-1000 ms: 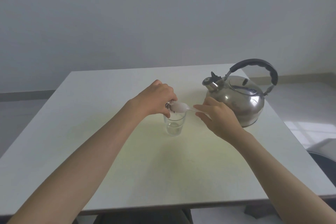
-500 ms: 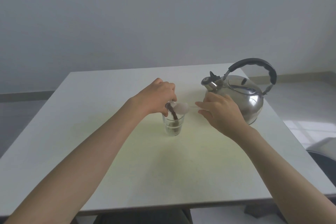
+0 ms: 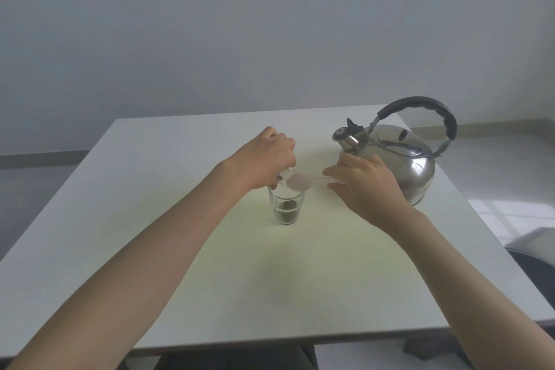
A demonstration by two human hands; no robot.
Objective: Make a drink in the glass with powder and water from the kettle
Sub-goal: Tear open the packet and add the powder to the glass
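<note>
Powder now in the glass, water still to come

Table [image 3: 150, 219] first: we have a broad white top with a pale yellowish patch at its middle, and only two things stand on it. Largest of them is the steel kettle [image 3: 402, 165], upright toward our right and far side, black handle arched over it, spout pointing left toward our hands.

Left of the kettle, near the table's middle, stands the glass [image 3: 286, 207], upright and clear. Half a second ago a dark stream was falling into it; now the stream has stopped and a dark heap of powder [image 3: 287, 213] lies at the bottom. A second ago the glass looked empty.

Above its rim, our left hand [image 3: 264, 159] is closed around a small container [image 3: 72, 179] that we cannot make out well, tipped mouth-down over the glass. Our right hand [image 3: 366, 186] pinches, between thumb and fingertips, the handle of a translucent plastic spoon [image 3: 297, 182], whose bowl hovers at the rim, just under the left hand.

We judge the powder step done or nearly so. What remains, as we read it, is to set the container aside, free a hand for the kettle's handle and pour. The spoon would then serve for stirring.
</note>
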